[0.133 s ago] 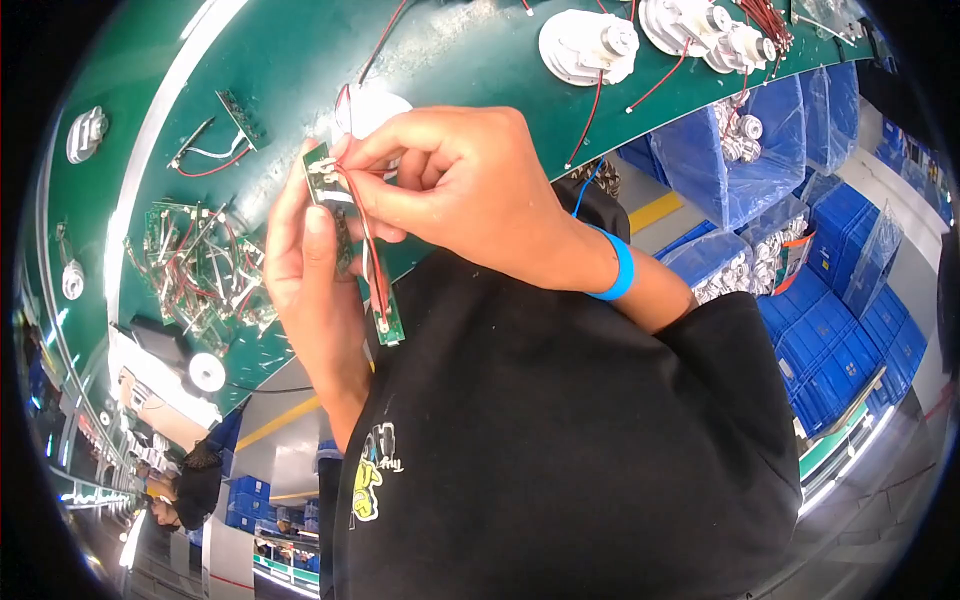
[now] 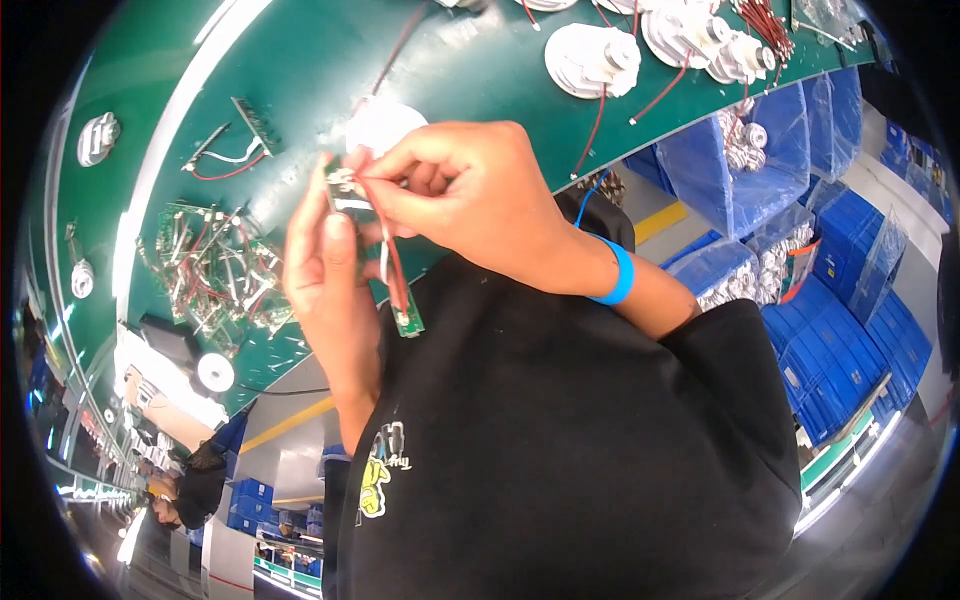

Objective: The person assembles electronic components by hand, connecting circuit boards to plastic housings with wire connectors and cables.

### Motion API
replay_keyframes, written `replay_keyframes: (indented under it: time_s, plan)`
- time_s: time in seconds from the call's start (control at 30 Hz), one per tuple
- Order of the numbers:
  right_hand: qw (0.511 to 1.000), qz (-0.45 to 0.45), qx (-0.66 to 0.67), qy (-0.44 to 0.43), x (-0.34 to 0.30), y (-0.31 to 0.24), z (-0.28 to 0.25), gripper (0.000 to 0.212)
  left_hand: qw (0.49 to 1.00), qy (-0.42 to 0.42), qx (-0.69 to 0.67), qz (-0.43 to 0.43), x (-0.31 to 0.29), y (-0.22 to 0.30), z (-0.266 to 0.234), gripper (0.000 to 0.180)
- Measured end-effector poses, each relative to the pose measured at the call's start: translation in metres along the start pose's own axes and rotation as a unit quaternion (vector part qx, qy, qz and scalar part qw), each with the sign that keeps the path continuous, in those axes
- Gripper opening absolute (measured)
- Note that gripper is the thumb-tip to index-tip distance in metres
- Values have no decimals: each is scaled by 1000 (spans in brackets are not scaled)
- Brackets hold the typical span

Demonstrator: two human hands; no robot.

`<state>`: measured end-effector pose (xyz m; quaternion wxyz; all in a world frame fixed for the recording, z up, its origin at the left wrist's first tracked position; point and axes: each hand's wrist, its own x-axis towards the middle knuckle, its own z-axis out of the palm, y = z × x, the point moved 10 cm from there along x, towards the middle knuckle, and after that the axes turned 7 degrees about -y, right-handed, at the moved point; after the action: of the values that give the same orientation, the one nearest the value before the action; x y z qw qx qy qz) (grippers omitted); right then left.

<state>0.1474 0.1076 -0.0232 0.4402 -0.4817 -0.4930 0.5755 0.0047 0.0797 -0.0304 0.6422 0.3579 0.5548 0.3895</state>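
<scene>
My left hand (image 2: 325,275) is closed around a narrow green circuit board (image 2: 410,324), thumb along its near side. Red and white wires (image 2: 397,280) run along the board; its lower end sticks out below my fingers. At the upper end, my right hand (image 2: 465,195) pinches a red wire against white connectors (image 2: 342,182); motion blurs the fingertips. A blue band (image 2: 622,272) circles my right wrist. Just beyond my fingers lies a round white part (image 2: 385,122), partly hidden, with a red wire leading away from it.
A tangled pile of wired circuit boards (image 2: 215,265) lies left on the green table (image 2: 300,60). One wired board (image 2: 255,125) sits apart. White speaker-like units (image 2: 595,62) with red leads line the far right. Blue crates (image 2: 825,350) and a lined bin (image 2: 735,180) stand beyond the edge.
The view has shifted slightly, so the table's things appear farther right and lower. The board has tilted in my left hand, its upper end showing more edge-on. Both hands keep their hold.
</scene>
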Motion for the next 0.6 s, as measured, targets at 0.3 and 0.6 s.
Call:
replay_keyframes:
  time_s: [0.3,0.6]
  plan:
    - [1000,23,2,6,4,13,1,6,997,-68,-19,17,8,-4,9,40]
    - [988,80,0,-131,7,-23,0,15,947,-12,278,160,71,89,-67,42]
